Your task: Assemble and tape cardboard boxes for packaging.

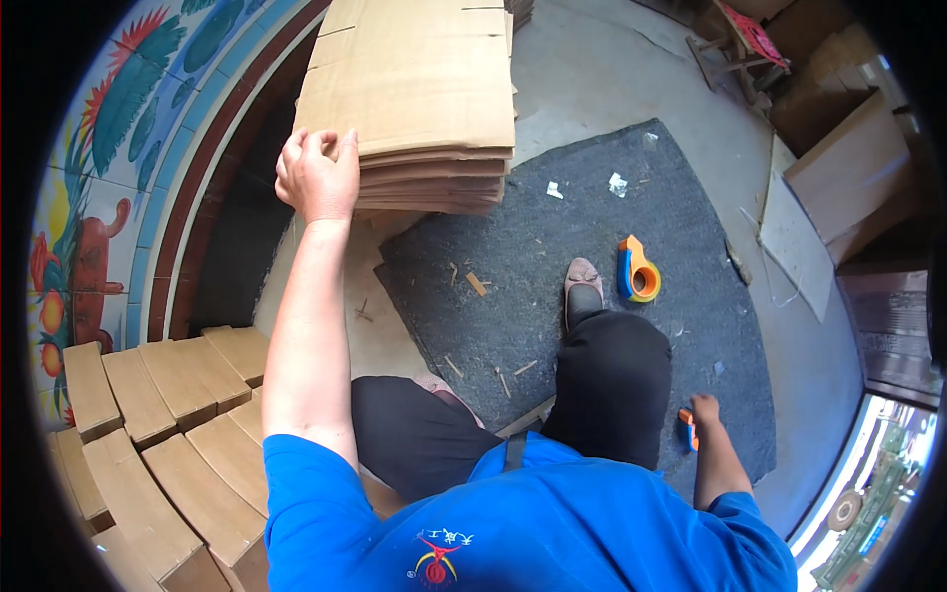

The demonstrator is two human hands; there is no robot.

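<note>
A tall stack of flattened cardboard boxes [419, 89] stands ahead of me, slightly left. My left hand [321, 178] reaches up to its near left corner, fingers curled at the edge of the topmost flattened box. Low on the right, my right hand [703, 408] is closed at an orange and blue tape dispenser [689, 431], partly hidden by the fingers. A second tape dispenser [639, 274], also orange and blue with a roll in it, rests on the dark mat [533, 237] next to my shoe.
Rows of closed cardboard cartons [197, 380] sit at the lower left. A painted tile wall [109, 227] rises on the left. Scraps of paper and cardboard [476, 284] litter the mat. Cardboard sheets [848, 168] and a wooden stool [735, 54] are at the right.
</note>
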